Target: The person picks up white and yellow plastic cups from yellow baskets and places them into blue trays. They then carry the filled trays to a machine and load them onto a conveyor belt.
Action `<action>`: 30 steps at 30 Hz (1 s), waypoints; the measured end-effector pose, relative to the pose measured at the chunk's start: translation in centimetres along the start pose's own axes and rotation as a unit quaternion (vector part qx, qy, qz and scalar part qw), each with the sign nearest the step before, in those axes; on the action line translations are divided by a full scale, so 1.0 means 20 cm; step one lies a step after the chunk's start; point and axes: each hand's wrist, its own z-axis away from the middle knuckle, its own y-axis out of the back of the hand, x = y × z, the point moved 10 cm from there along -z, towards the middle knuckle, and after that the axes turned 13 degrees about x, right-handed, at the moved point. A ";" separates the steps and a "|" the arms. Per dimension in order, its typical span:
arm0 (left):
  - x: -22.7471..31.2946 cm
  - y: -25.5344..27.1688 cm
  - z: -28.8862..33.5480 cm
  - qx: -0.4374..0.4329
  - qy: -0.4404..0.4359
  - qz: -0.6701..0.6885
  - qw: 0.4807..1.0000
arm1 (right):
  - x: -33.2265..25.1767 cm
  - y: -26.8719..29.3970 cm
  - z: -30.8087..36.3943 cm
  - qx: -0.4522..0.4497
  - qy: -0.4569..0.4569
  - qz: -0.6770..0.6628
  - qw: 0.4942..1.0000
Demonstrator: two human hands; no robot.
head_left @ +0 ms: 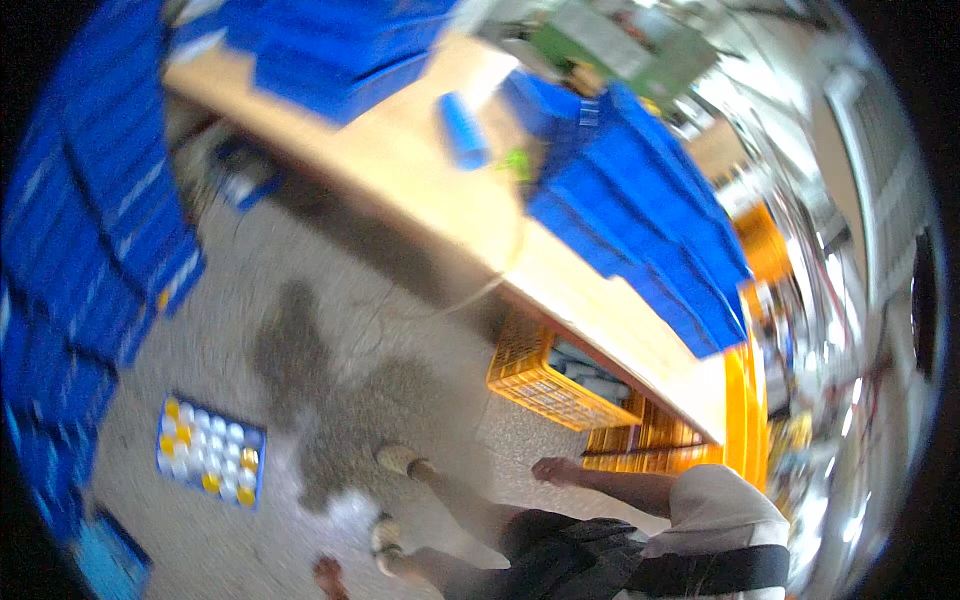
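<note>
My right hand [555, 470] hangs in front of the yellow crates beneath the table, at the end of a bare forearm, apart from them as far as I can see. It is smeared by motion, and nothing shows in it. My left hand [328, 575] is low at the lower edge of the picture, over the floor; blur hides how its fingers lie. Nearest to it is a blue tray [262, 470] on the floor, with several round white and yellow pieces in rows. A blue cylinder [463, 132] stands on the wooden table [440, 215], out of reach of both hands.
Blue bins [640, 220] are stacked on the table, with more bins [345, 55] at its far end. A tall wall of blue bins [110, 190] rises at left. A yellow crate [535, 375] holding dark things sits under the table. Dark wet patches [370, 410] mark the floor.
</note>
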 end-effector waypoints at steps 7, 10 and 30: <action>0.87 -0.28 0.58 -0.127 -0.140 -0.241 0.952 | -0.73 -0.26 0.94 0.060 -0.036 -0.114 0.991; 1.26 -0.37 0.87 -0.150 -0.226 -0.318 0.909 | -0.59 -0.34 1.28 0.149 -0.274 -0.279 0.908; 1.51 -2.29 2.56 -0.262 -0.454 -0.599 0.606 | 0.90 -1.09 2.77 0.365 -0.538 -0.480 0.589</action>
